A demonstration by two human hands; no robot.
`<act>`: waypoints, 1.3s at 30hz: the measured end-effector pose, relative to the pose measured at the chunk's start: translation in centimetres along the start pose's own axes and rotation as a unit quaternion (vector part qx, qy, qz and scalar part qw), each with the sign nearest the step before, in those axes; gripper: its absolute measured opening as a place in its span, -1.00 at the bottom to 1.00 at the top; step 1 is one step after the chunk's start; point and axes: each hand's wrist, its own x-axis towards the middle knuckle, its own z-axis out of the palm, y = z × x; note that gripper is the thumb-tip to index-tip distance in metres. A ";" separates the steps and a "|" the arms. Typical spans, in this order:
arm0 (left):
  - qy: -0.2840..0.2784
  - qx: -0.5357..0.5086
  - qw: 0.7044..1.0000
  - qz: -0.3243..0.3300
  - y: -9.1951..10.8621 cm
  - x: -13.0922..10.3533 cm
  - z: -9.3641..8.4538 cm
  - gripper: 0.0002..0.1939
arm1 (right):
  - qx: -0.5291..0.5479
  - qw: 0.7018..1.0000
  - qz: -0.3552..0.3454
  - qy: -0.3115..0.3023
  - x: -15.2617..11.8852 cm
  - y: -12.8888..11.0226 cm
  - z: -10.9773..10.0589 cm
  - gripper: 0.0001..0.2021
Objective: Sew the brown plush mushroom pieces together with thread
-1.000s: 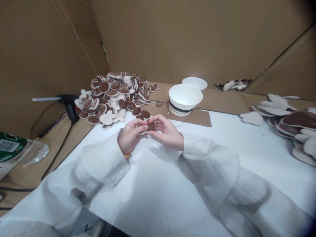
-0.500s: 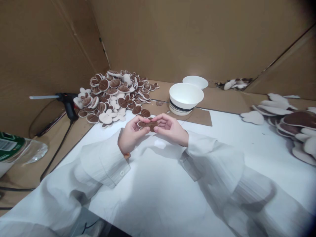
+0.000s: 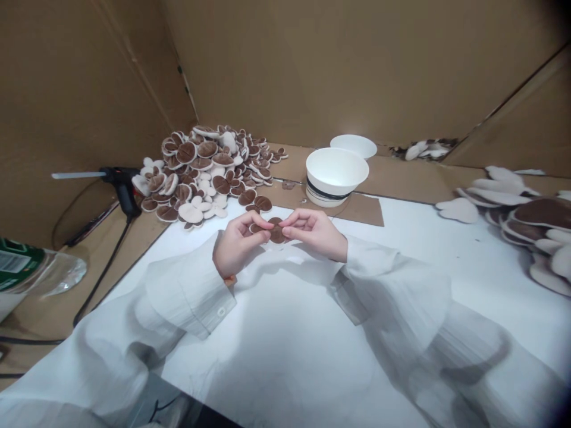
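We note the brown piece over the white tabletop, its long axis running crosswise: the left hand pinches one end, the right hand the other, so we find neither hand nearer.

I can read no word, number or brand. On my left, the bottle carries a green label; the label bears a white panel with a barcode. Any digits there, and the pale marks near the label's upper edge, are illegible to me.
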 end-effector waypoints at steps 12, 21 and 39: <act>0.009 0.017 1.000 -0.010 0.0 0.0 0.0 -0.93 | 0.013 1.000 -0.006 0.008 0.1 0.2 0.5 -0.73; 0.023 0.063 0.998 0.019 0.3 0.1 0.1 -0.92 | -0.010 0.998 -0.044 -0.042 -0.2 0.2 0.0 -0.71; 0.002 0.085 0.996 0.042 -0.1 0.1 0.4 -0.77 | -0.101 0.990 -0.082 0.049 -0.2 1.7 0.1 -0.71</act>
